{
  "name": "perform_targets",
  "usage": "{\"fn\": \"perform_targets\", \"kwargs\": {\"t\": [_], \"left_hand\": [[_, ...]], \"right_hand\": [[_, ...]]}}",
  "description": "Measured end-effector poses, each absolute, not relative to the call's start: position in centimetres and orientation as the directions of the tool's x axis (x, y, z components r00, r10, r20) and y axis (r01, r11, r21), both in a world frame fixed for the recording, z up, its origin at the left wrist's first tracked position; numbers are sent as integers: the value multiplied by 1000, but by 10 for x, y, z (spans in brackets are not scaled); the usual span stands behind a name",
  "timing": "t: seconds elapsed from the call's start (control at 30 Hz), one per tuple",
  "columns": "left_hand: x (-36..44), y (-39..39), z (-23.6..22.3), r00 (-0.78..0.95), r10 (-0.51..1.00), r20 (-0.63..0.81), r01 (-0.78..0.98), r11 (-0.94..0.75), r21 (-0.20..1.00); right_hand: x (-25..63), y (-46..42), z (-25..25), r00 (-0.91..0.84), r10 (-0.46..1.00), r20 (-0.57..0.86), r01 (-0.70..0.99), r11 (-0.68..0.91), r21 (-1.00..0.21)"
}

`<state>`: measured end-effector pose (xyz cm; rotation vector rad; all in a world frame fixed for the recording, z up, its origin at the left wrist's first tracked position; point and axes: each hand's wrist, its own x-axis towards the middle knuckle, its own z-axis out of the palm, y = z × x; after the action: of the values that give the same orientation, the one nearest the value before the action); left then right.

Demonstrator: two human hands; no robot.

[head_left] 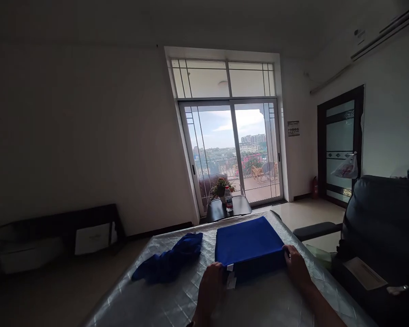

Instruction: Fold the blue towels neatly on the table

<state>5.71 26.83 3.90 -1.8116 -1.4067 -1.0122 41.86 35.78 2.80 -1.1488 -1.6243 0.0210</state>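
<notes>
The blue fabric box (pixel 248 240) sits toward the far right corner of the quilted surface (pixel 150 304), with a crumpled blue cloth (pixel 170 261) nearer the left edge. My right hand (pixel 296 263) pinches the box's near right corner; my left hand (pixel 211 281) curls at the near left one beside the white tags (pixel 231 280), though I can't tell whether it pinches. I'd best keep both hands level, tension even, so the box's front edge stays straight

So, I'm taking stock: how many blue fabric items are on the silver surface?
2. The boxy blue item has the left hand at its near left corner, the right hand at its right side; the crumpled blue cloth lies to its left. Others may hide underneath.
</notes>
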Motion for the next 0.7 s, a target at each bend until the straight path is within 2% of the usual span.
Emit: {"fn": "perform_targets", "kwargs": {"t": [0.07, 0.17, 0.27, 0.37, 0.47, 0.53, 0.63, 0.7], "left_hand": [[56, 268, 39, 165, 521, 838, 963, -267, -23], [59, 263, 42, 143, 618, 773, 955, -292, 57], [62, 259, 47, 84, 666, 741, 955, -267, 131], [64, 259, 49, 45, 692, 720, 962, -225, 156], [65, 263, 49, 70, 676, 733, 965, -231, 121], [67, 267, 46, 171, 668, 724, 955, -294, 46], [73, 269, 43, 331, 718, 612, 919, -394, -35], [76, 269, 46, 362, 768, 528, 906, -422, -7]], "right_hand": [[421, 361, 27, 67, 694, 716, 655, 511, -557], [424, 361, 27, 30, 716, 697, 681, 496, -538], [425, 359, 29, 4, 728, 686, 738, 461, -493], [420, 354, 36, 4, 727, 687, 822, 388, -416], [409, 350, 43, -50, 691, 721, 856, 401, -325], [398, 347, 44, -122, 652, 748, 841, 468, -270], [381, 344, 36, -272, 639, 720, 792, 573, -209], [374, 343, 28, -360, 669, 650, 772, 605, -195]]}}
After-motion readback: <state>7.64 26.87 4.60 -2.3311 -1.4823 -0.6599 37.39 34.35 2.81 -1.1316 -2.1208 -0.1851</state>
